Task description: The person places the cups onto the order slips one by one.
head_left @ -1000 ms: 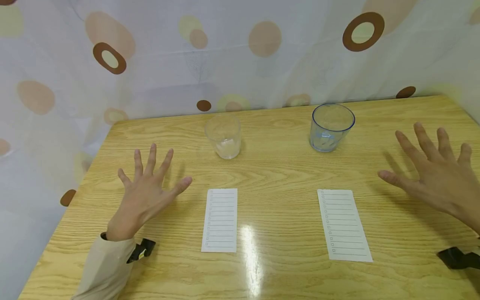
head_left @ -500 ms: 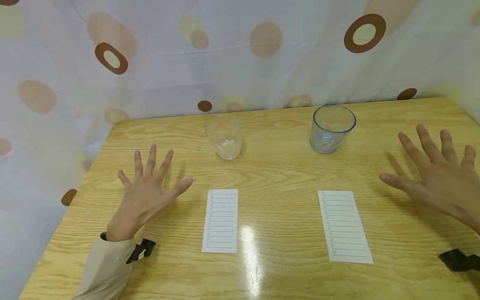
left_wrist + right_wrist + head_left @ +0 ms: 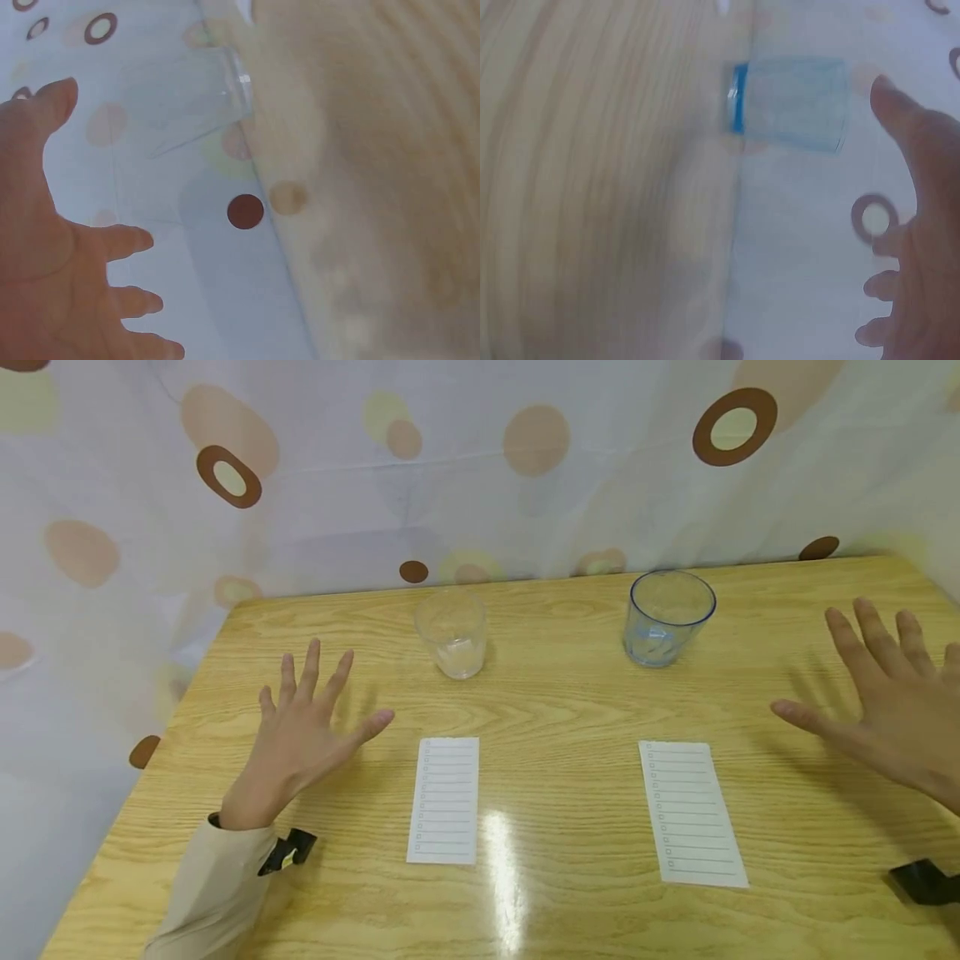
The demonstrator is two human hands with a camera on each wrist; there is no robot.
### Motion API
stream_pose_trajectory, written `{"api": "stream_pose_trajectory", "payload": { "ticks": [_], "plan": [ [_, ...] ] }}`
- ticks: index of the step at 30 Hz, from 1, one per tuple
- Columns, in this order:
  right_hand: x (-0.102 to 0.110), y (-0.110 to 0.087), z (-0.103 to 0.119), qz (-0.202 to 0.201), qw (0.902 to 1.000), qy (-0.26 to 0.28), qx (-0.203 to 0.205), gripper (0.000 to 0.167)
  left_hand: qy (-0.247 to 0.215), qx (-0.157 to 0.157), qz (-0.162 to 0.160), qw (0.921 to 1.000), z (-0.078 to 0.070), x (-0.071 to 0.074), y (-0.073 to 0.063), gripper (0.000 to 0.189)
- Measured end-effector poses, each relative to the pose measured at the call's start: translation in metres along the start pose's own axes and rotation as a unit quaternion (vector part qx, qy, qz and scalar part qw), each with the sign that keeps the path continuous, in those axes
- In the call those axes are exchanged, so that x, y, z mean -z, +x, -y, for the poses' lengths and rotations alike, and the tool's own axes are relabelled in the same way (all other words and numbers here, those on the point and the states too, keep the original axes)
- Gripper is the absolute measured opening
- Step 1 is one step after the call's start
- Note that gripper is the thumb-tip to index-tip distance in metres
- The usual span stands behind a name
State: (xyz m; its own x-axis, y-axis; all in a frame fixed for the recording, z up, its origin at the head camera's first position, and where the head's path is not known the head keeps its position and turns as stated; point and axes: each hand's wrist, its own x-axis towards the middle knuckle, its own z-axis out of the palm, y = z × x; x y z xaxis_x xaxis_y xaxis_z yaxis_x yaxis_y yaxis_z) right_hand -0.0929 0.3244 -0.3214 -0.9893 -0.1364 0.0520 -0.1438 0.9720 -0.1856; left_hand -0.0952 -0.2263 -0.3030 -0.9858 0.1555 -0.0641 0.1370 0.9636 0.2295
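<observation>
My left hand [image 3: 300,739] hovers over the left side of the table with its fingers spread and nothing in it. Beyond its thumb, toward the back, a clear cup [image 3: 453,631] stands upright; the left wrist view shows the same clear cup [image 3: 184,97] past the thumb. On the right, my right hand [image 3: 892,710] is also spread and holds nothing. To its left stands a bluish clear cup [image 3: 663,622] with a dark blue rim. In the right wrist view this bluish cup [image 3: 795,105] lies beyond the thumb, apart from the hand.
Two lined checklist slips lie flat between the hands: a left slip [image 3: 444,802] and a right slip [image 3: 693,814], each in front of a cup. The wooden table [image 3: 555,710] ends at the back against a dotted cloth [image 3: 465,468].
The right hand has shifted a little to the right, away from the bluish cup. The left hand has turned slightly, its fingers moving right and closer together. Cups and slips stay put.
</observation>
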Motion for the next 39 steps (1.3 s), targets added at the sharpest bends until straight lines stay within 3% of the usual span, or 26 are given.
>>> {"api": "stream_pose_trajectory", "payload": {
  "ticks": [4, 8, 14, 17, 21, 34, 39],
  "plan": [
    [0.005, -0.005, 0.031, -0.023, 0.9974, 0.047, 0.050, 0.104, -0.036, -0.030, -0.027, 0.9985, -0.007, 0.009, 0.016, 0.094],
    [0.002, -0.010, 0.071, -0.021, 0.9896, 0.095, 0.106, 0.107, -0.088, -0.034, -0.026, 0.9953, -0.020, 0.016, 0.033, 0.098],
    [0.002, -0.006, 0.116, 0.005, 0.9842, 0.127, 0.124, 0.105, -0.117, -0.038, -0.028, 0.9920, -0.038, 0.019, 0.053, 0.103],
    [0.003, -0.004, 0.130, 0.021, 0.9835, 0.133, 0.121, 0.103, -0.119, -0.052, -0.031, 0.9910, -0.044, 0.020, 0.060, 0.105],
    [-0.001, -0.003, 0.145, 0.029, 0.9809, 0.124, 0.147, 0.104, -0.131, -0.064, -0.030, 0.9889, -0.050, 0.021, 0.069, 0.106],
    [-0.026, -0.005, 0.197, 0.037, 0.9655, 0.114, 0.231, 0.106, -0.174, -0.060, -0.025, 0.9827, -0.060, 0.013, 0.089, 0.107],
    [-0.038, -0.008, 0.221, 0.075, 0.9592, 0.116, 0.247, 0.106, -0.185, -0.063, -0.029, 0.9802, -0.063, 0.009, 0.095, 0.107]
  ]
}}
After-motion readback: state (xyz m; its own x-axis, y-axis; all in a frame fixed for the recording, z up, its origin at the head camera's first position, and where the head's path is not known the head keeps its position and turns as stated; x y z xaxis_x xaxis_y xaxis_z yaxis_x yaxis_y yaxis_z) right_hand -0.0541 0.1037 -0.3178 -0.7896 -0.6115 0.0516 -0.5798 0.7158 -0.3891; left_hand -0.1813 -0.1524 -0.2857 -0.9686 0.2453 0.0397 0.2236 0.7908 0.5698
